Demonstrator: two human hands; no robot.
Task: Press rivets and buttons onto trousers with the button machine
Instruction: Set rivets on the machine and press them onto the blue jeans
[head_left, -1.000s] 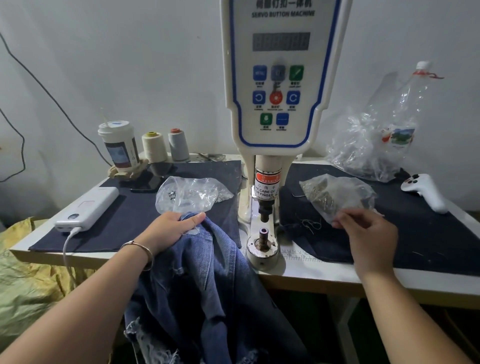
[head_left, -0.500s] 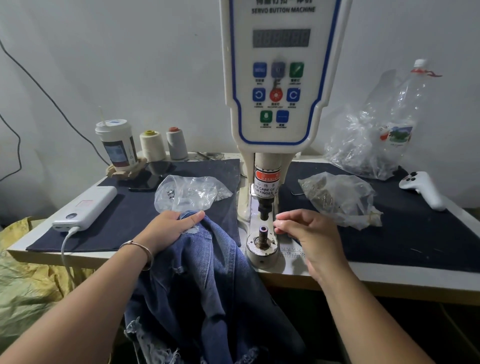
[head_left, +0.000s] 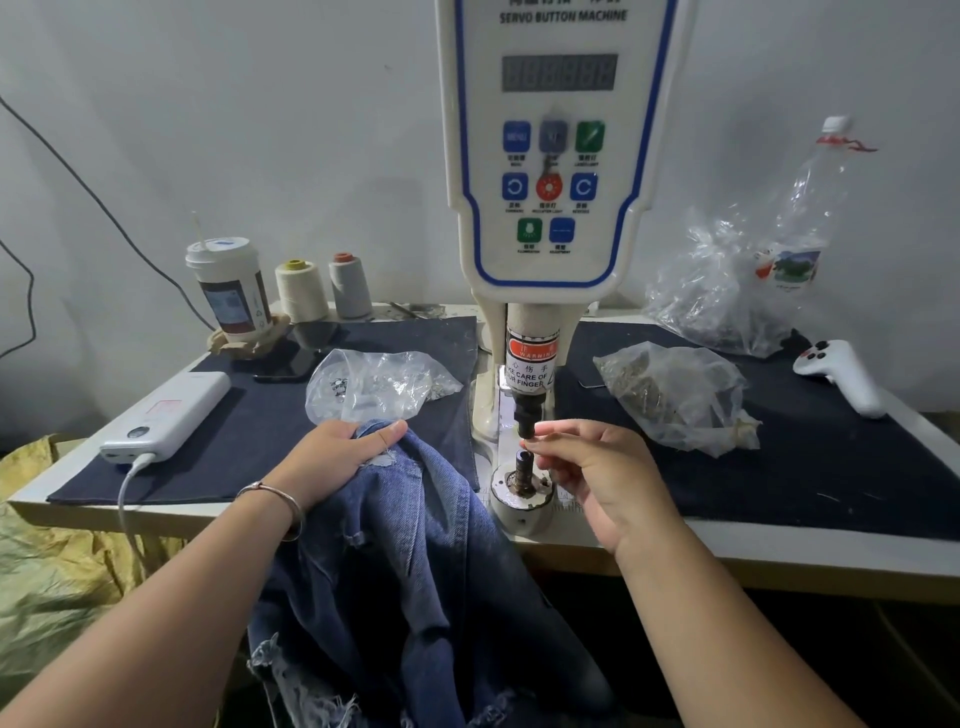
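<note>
Denim trousers (head_left: 395, 561) hang over the front edge of the tabletop (head_left: 779, 558), just left of the button machine (head_left: 556, 156). The left hand (head_left: 332, 462) lies on their upper edge, fingers curled over the cloth in a clenched grip on the fabric. The right hand (head_left: 597, 467) is raised beside the machine's upper punch (head_left: 527, 415), thumb and forefinger pinched together just under its tip and above the lower die (head_left: 522, 467); whatever small piece the grip holds is too tiny to make out. A clear bag (head_left: 675, 395) lies right of the machine.
</note>
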